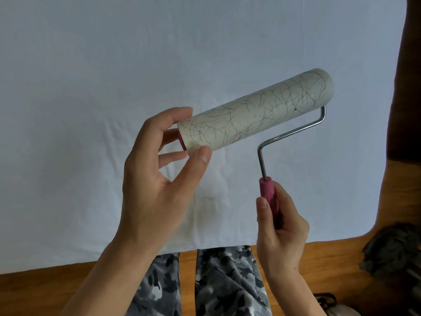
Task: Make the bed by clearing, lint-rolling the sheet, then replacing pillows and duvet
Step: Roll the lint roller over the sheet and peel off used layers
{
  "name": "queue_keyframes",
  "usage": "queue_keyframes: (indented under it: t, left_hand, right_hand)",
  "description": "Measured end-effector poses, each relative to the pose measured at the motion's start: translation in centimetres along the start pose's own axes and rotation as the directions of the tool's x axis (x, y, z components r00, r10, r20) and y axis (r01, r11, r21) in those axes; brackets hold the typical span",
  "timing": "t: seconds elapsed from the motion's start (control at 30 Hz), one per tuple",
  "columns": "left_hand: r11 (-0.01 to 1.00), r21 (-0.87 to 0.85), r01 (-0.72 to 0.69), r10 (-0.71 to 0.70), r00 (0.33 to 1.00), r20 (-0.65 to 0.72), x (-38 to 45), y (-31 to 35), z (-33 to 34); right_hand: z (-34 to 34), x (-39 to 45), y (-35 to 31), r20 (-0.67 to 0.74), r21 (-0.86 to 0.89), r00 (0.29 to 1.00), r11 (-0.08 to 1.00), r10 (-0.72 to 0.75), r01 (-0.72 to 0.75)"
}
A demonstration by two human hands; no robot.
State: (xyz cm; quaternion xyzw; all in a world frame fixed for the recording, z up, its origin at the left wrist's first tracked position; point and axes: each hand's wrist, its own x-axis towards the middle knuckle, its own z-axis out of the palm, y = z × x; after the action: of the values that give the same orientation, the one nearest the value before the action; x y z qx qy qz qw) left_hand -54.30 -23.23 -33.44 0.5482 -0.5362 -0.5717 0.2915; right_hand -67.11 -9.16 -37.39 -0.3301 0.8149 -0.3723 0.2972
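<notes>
Holding a lint roller (255,112) up over the white sheet (114,65), right hand (280,226) wrapping its fingers round the ribbed pink handle (268,199), bent metal rod rising to the drum. Pinching the drum's near-left end with left hand (155,179), thumb and fingertips curling on sticky paper webbed with dark hairs. Standing on a wooden floor (45,290) in camouflage trousers (223,281), a dark furry heap (394,254) lying at the right.

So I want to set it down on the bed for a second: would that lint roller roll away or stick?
The lint roller would probably stay put: its bent wire arm and pink handle should stop the drum rolling. The hair-covered sheet looks tacky, so it may cling lightly to the bedsheet. It seems light, since the right hand holds it by the handle.
</notes>
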Motion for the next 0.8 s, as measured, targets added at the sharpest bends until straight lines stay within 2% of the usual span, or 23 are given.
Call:
queue_keyframes:
  t: [0.13,0.23,0.43,0.8]
  left_hand:
    - [0.97,-0.186,0.153,-0.159,0.987,-0.017,-0.3,0.5,1.4]
    - [0.944,-0.252,0.211,-0.233,0.971,-0.058,-0.5,0.7,2.6]
    - [0.951,-0.251,0.181,-0.211,0.973,-0.098,-0.1,1.1,3.2]
    - [0.931,-0.287,0.224,-0.256,0.963,-0.08,0.4,1.2,3.5]
  right_hand:
    - [0.2,0.0,0.0,-0.015,-0.013,1.0,1.0,-0.027,0.027]
    - [0.4,-0.2,-0.1,-0.017,-0.04,0.998,0.997,-0.068,0.067]
    - [0.8,-0.2,-0.6,-0.014,-0.019,0.992,0.992,-0.126,0.125]
    - [1.4,-1.2,0.0,-0.041,-0.007,0.997,0.998,-0.065,0.065]
